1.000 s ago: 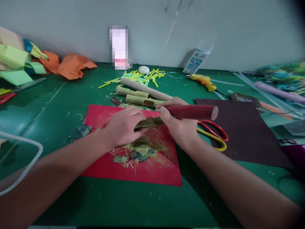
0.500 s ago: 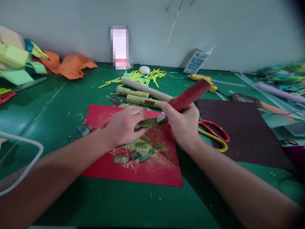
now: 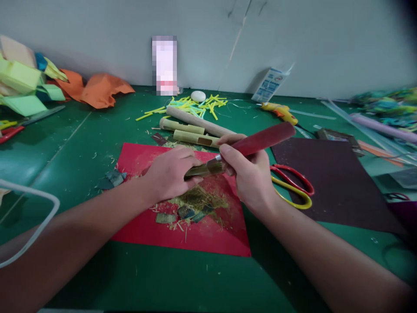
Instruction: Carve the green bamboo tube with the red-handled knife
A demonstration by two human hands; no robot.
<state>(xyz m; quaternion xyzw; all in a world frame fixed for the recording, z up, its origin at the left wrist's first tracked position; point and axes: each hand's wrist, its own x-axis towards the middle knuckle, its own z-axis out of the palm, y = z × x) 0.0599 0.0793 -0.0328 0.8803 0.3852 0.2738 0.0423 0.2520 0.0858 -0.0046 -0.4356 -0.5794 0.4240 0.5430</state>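
Note:
My left hand [image 3: 169, 174] is wrapped round a green bamboo stick [image 3: 200, 170] held over a red paper sheet [image 3: 202, 234]. My right hand [image 3: 252, 178] grips a knife by its thick dark-red handle [image 3: 265, 138]; the blade [image 3: 217, 162] rests against the stick's right end. A heap of bamboo shavings and small chips [image 3: 192, 205] lies on the red sheet under the hands. Both hands are closed.
Behind the hands lie two bamboo pieces [image 3: 185, 127], a wooden rod [image 3: 198, 121] and cut yellow straws [image 3: 195, 104]. Red-and-yellow scissors [image 3: 295, 189] sit on a dark sheet [image 3: 339, 182] at right. A yellow glue gun [image 3: 280, 112] and crumpled coloured paper [image 3: 65, 89] lie farther back.
The knife handle swung up from level to a steep tilt, then dropped part of the way. The blade now lies on the stick's end. My left hand stayed put.

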